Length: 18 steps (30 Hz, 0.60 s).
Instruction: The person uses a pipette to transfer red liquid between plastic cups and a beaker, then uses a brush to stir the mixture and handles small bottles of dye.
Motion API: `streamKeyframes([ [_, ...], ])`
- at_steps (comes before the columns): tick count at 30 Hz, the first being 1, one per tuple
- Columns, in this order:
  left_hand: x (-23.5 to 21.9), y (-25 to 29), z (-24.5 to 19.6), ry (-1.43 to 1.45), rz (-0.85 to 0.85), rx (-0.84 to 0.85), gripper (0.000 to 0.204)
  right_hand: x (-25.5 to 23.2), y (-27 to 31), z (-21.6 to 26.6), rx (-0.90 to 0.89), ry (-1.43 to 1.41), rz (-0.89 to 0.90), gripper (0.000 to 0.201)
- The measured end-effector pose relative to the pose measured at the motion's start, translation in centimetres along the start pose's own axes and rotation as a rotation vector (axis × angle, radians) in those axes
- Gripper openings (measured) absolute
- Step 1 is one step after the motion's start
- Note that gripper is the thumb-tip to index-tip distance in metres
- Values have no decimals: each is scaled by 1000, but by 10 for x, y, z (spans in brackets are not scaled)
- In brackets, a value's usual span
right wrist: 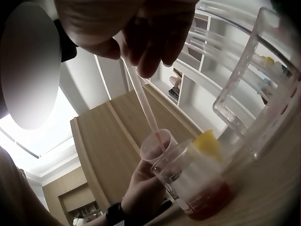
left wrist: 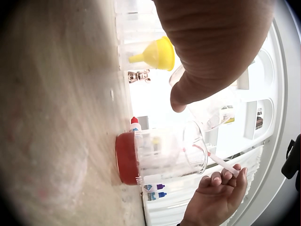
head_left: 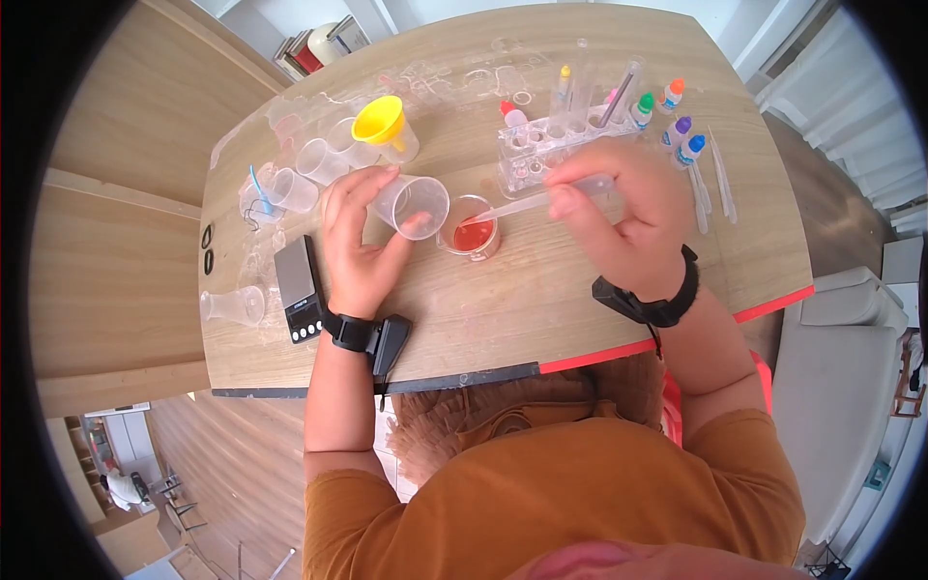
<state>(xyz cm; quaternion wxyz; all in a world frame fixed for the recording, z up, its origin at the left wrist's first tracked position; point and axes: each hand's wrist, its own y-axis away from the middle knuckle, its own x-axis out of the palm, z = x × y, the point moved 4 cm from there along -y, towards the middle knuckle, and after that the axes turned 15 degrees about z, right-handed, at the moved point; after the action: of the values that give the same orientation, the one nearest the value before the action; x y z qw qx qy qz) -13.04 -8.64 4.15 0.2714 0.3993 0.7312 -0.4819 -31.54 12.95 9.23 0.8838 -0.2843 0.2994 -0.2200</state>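
A glass beaker [left wrist: 164,150] with red liquid in its bottom stands on the table. My right hand [head_left: 633,217] pinches a plastic dropper [right wrist: 141,96], its tip at the beaker's mouth in the head view, with a little red inside near the tip. Just left of the beaker, my left hand [head_left: 362,237] grips a clear plastic cup [head_left: 414,207], tilted with its mouth toward the beaker. No liquid is plain in that cup.
Behind stand a yellow funnel [head_left: 379,120] in a cup, more clear cups [head_left: 295,190], and a test tube rack [head_left: 570,140] with dropper bottles [head_left: 674,94] beside it. A scale [head_left: 300,288] and a flask [head_left: 234,305] are at the left; spare droppers [head_left: 722,179] lie at the right.
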Motion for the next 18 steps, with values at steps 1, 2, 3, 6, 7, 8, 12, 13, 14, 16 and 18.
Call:
streamKeyframes([
  [1,0,0,0,2,0,-2,55,2,-2,2,-6,59,18,8],
  [2,0,0,0,2,-1,-2,55,4,-3,4,-12,118,36,7],
  [3,-1,0,0,-1,2,-4,55,5,-2,3,-13,118,36,7],
  [6,0,0,1,-5,5,-6,56,11,1,-3,1,121,60,8],
  [7,0,0,1,-6,5,-5,56,13,2,-4,23,112,62,7],
  [8,0,0,2,-6,5,-5,56,13,2,-5,45,102,63,7],
  [12,3,1,6,-9,19,-53,58,13,2,-4,40,147,90,6],
  [13,5,1,8,4,32,-78,58,14,0,-3,34,141,125,6],
  [14,6,2,8,3,32,-77,58,14,-1,-2,28,135,160,7],
  [16,13,4,13,128,53,-203,58,16,-1,-3,41,128,197,9],
  [18,20,10,21,197,64,-250,59,18,-1,-4,56,122,235,13],
])
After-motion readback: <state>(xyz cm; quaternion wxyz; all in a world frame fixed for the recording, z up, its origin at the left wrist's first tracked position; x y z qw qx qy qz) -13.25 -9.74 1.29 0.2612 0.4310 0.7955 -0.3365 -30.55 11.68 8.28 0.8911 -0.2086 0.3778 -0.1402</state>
